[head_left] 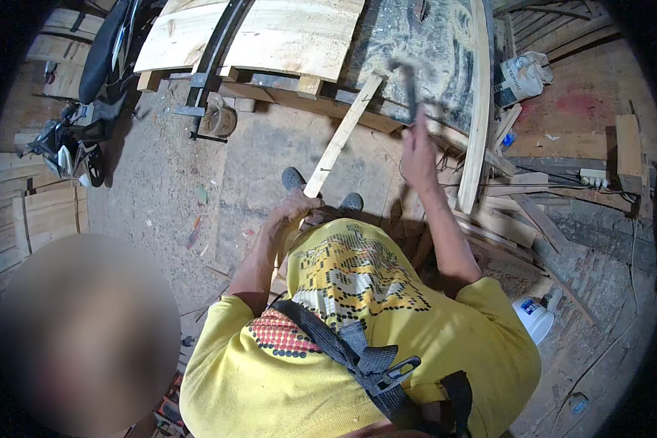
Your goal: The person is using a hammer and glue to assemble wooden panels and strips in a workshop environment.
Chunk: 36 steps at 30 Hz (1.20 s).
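My left hand (297,205) is closed round the lower part of a narrow pale wooden strip (343,136) near my waist. The strip slants up to the workbench edge, and a small nail (323,168) sticks out of it. My right hand (420,157) grips a hammer (411,91), raised to the right of the strip's upper end with its head blurred by motion. The workbench (431,45) has a dusty, mottled grey top, with a long pale batten (477,109) along its right side.
Pale boards (285,33) and a black clamp bar (223,40) lie across the bench. A motorbike (87,131) stands left, a tub (217,117) below the clamp. Right are a white sack (522,77), cables, loose offcuts (540,223) and a bucket (533,317). A blurred patch covers the lower left.
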Each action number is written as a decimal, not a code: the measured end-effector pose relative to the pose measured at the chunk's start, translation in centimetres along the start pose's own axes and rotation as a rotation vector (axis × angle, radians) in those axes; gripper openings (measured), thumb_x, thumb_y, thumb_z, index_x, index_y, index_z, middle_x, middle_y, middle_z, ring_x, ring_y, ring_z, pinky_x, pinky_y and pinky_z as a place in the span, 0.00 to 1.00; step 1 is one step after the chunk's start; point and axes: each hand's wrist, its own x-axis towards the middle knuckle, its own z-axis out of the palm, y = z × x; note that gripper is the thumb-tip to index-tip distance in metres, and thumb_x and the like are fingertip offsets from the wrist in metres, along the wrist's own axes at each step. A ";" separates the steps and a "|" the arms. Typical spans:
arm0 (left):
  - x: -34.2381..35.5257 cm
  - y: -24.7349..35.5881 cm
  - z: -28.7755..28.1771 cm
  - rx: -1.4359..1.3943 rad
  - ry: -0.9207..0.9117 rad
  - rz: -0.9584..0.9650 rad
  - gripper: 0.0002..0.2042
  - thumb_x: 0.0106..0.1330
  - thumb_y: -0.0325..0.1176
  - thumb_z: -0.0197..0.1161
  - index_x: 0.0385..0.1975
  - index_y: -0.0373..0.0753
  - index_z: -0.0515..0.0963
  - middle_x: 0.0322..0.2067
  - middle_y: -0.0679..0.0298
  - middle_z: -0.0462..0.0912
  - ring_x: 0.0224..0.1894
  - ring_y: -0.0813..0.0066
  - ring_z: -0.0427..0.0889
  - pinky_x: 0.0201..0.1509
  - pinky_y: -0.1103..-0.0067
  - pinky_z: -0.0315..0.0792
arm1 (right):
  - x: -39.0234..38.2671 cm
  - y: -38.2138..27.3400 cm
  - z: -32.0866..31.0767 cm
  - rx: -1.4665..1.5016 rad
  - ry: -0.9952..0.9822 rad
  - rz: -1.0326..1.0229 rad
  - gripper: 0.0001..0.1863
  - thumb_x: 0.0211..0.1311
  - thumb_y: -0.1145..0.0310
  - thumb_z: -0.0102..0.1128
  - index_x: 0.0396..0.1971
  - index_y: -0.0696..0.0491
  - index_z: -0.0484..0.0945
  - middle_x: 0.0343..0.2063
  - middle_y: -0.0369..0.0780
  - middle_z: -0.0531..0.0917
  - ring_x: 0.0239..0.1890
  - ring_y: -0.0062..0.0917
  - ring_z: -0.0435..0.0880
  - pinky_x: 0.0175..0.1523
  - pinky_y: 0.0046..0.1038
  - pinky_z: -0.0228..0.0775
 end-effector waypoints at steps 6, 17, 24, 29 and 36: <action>-1.2 2.7 -0.1 0.093 0.047 -0.007 0.15 0.55 0.32 0.71 0.40 0.36 0.76 0.26 0.68 0.74 0.22 0.77 0.71 0.24 0.75 0.66 | 0.1 -0.2 0.3 -0.141 -0.115 -0.188 0.35 0.72 0.69 0.52 0.76 0.46 0.52 0.34 0.50 0.81 0.36 0.41 0.82 0.44 0.38 0.71; -3.0 4.8 -0.7 0.058 0.061 0.031 0.15 0.51 0.34 0.72 0.36 0.34 0.81 0.22 0.69 0.75 0.23 0.76 0.72 0.25 0.75 0.66 | -4.6 -1.3 -0.6 0.089 0.023 -0.361 0.35 0.68 0.72 0.57 0.74 0.53 0.57 0.29 0.45 0.79 0.28 0.31 0.79 0.36 0.32 0.74; -3.6 5.7 -1.1 -0.001 0.079 -0.006 0.13 0.49 0.33 0.73 0.31 0.35 0.78 0.21 0.67 0.76 0.20 0.76 0.73 0.21 0.76 0.64 | -9.9 2.7 1.5 -0.241 -0.392 -0.470 0.36 0.67 0.74 0.55 0.74 0.48 0.56 0.38 0.52 0.81 0.32 0.46 0.82 0.41 0.38 0.77; -5.0 7.5 -0.6 0.082 0.168 -0.042 0.16 0.52 0.33 0.73 0.35 0.34 0.77 0.21 0.67 0.76 0.19 0.77 0.72 0.21 0.77 0.65 | -9.7 0.7 0.7 -0.207 -0.452 -0.362 0.36 0.66 0.73 0.55 0.74 0.47 0.57 0.48 0.55 0.81 0.38 0.56 0.82 0.41 0.43 0.79; -8.1 11.3 -1.2 0.351 0.211 0.028 0.28 0.51 0.51 0.80 0.39 0.33 0.80 0.19 0.69 0.76 0.18 0.80 0.71 0.20 0.78 0.65 | -8.6 1.7 -1.4 0.020 -0.080 -0.575 0.31 0.68 0.74 0.58 0.70 0.57 0.63 0.38 0.51 0.83 0.32 0.38 0.85 0.40 0.35 0.78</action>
